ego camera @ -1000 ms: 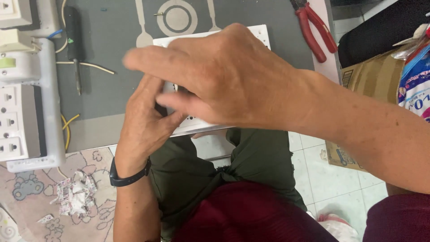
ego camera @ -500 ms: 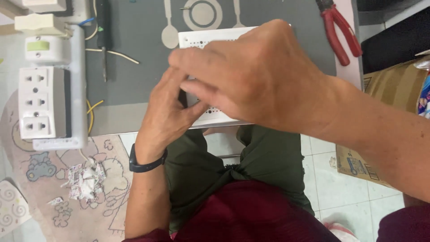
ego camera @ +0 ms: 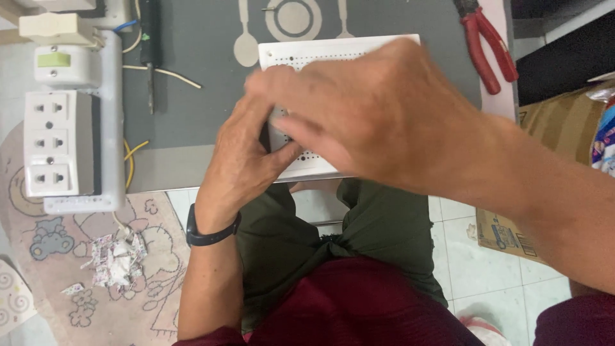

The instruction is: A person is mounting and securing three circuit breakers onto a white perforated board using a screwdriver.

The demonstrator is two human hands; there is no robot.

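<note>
Since the earlier frames the view has slid, so the socket strip now shows three whole outlets left of the white panel, and the red pliers sit higher at the upper right of it. Both hands have stayed bunched over the same spot on the panel. The right hand has shifted a little toward the panel's far edge and covers more of it than before.

The panel lies flat on the grey mat, its near edge hanging just over the mat's front rim, above the person's lap. Rows of small dots show along its far edge and near edge.

The left hand comes up from below the panel, fingers curled, thumb and fingertips pressed against the panel's left part around a small dark gap. It is half closed and pinching there; whether a separate small piece sits between the fingers cannot be told. A black wristband circles that wrist.

The right hand reaches across from the panel's right side, palm down, fingers bent and closed toward the left fingertips. It rests on the panel's top face; what lies under it is hidden, so its grip cannot be told.

A black screwdriver lies on the mat, left of the panel. Crumpled paper lies on the floor mat, below the socket strip.
</note>
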